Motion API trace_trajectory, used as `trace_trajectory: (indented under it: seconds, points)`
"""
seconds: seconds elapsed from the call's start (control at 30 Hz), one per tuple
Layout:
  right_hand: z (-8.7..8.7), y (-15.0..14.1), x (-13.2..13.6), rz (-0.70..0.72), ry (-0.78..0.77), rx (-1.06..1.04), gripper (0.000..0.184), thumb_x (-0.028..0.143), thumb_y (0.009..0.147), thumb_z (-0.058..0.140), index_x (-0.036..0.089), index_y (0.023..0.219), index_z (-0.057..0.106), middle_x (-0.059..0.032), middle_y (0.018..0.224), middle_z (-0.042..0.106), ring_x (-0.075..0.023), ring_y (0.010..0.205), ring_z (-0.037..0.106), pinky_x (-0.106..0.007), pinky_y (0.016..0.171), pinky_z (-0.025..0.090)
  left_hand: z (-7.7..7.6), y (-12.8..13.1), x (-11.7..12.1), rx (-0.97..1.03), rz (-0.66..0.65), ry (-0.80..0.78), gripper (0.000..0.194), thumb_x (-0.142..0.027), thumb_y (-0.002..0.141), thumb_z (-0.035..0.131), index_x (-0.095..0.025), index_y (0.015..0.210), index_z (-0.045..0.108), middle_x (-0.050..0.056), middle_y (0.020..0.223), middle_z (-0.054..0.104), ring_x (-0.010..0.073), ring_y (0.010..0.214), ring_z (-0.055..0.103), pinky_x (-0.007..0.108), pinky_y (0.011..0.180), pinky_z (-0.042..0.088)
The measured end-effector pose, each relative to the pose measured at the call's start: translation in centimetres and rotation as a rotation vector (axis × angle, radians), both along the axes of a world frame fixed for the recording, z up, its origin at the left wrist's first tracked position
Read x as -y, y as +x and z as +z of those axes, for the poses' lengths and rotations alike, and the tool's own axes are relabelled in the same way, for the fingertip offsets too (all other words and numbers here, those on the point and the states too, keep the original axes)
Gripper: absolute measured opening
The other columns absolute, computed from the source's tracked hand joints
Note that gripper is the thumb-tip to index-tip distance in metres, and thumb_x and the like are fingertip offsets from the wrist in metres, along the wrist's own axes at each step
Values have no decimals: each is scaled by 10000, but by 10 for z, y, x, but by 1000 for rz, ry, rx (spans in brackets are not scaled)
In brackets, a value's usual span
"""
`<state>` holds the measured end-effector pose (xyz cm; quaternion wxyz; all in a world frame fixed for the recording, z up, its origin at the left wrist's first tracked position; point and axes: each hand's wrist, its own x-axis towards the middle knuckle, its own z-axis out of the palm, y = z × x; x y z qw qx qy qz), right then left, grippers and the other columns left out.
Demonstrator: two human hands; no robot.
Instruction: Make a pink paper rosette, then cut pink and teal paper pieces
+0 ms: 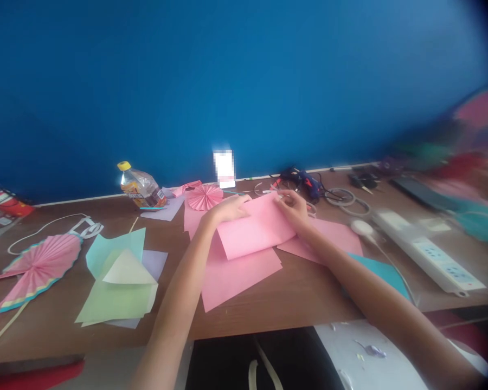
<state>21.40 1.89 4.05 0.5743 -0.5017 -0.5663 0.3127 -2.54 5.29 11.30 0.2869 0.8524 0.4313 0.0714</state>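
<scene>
A sheet of pink paper [254,230] stands bent up in front of me, its near edge curling toward me. My left hand [232,209] grips its upper left edge, with the fingers over the far side partly hidden. At the upper right corner my right hand [293,208] has thumb and fingers closed on the same sheet. Beneath it another pink sheet [239,279] lies on the brown table [296,292], and more pink paper [333,235] shows under my right forearm. A pleated pink paper rosette [205,197] lies just beyond my left hand.
On the left are a pleated pink fan [44,265] and green and white papers [117,300]. A plastic bottle [142,187] leans near the blue wall. Cables [345,200], a white power strip [431,252] and a teal sheet [384,273] lie to the right.
</scene>
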Motion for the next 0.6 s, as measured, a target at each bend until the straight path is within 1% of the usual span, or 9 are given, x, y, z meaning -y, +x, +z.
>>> trace_trajectory:
  seconds: [0.1, 0.17, 0.27, 0.37, 0.5, 0.6]
  points:
    - [1, 0, 0, 0, -27, -1, 396, 540, 779, 658, 223, 1017, 665, 25, 594, 496, -122, 510, 401, -263, 460, 304, 0, -3, -1, -42, -42, 25, 240, -394, 831, 556, -226, 1001, 581, 49, 1027, 613, 203, 853, 580, 277, 702, 407]
    - [2, -1, 1, 24, -60, -23, 409, 553, 767, 667, 219, 1005, 670, 19, 604, 519, -124, 519, 419, -258, 461, 305, 0, -4, -3, -46, -64, 38, 199, -390, 849, 527, -215, 928, 579, 44, 990, 598, 186, 805, 565, 276, 683, 396]
    - [4, -2, 3, 91, -110, -72, 389, 583, 746, 679, 211, 858, 650, -12, 673, 597, -140, 568, 488, -257, 481, 342, -3, -7, -6, -34, -76, 13, 202, -395, 866, 501, -202, 841, 555, 40, 957, 587, 176, 793, 553, 274, 686, 389]
    - [5, -4, 4, 115, -125, -130, 391, 583, 728, 703, 206, 749, 602, -19, 706, 620, -142, 594, 512, -255, 497, 355, -4, -8, -7, -32, -72, -25, 208, -399, 881, 472, -206, 842, 540, 33, 946, 590, 180, 828, 553, 273, 710, 392]
    - [5, -5, 5, 114, -124, -139, 398, 587, 731, 702, 209, 731, 579, -2, 661, 592, -130, 565, 484, -253, 490, 341, -4, 0, -2, -38, -6, -22, 199, -402, 892, 460, -217, 905, 532, 34, 910, 596, 181, 812, 545, 271, 685, 384]
    - [7, -6, 6, 124, -123, -100, 420, 613, 737, 681, 207, 729, 573, -4, 654, 590, -131, 563, 480, -252, 489, 344, -2, 12, 7, -37, 14, 6, 243, -444, 912, 437, -212, 877, 499, 34, 844, 584, 173, 747, 531, 269, 644, 364]
